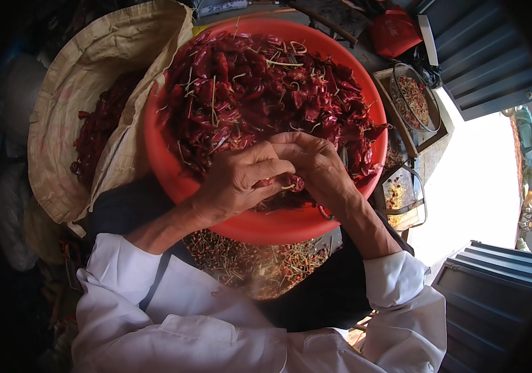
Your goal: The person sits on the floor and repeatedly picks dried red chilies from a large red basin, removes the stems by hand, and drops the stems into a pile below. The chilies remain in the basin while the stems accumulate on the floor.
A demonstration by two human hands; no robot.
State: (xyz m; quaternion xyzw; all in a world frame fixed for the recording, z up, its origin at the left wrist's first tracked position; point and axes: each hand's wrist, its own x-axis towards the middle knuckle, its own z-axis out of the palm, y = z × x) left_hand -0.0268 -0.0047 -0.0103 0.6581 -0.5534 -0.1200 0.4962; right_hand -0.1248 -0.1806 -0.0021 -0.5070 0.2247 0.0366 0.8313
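Over the near half of a red plastic basin (266, 228) my two hands meet, their fingertips touching. My left hand (245, 175) is closed around a dried red chili pepper (294, 183), whose pale stem shows below the fingers. My right hand (312, 161) has its thumb and fingers bent together against the left fingertips; whether something is pinched there is hidden. Dried red chili peppers (247, 88), many with straw-coloured stems, heap the basin.
At left, an open woven sack (70, 93) holds more red chilies (103, 126). Cut stems and seeds (256, 261) litter the floor below the basin. To the right stand a wire-rimmed basket (415, 98) of scraps, a handled scoop-like container (401, 196) with yellow seeds, and a red bag (394, 32).
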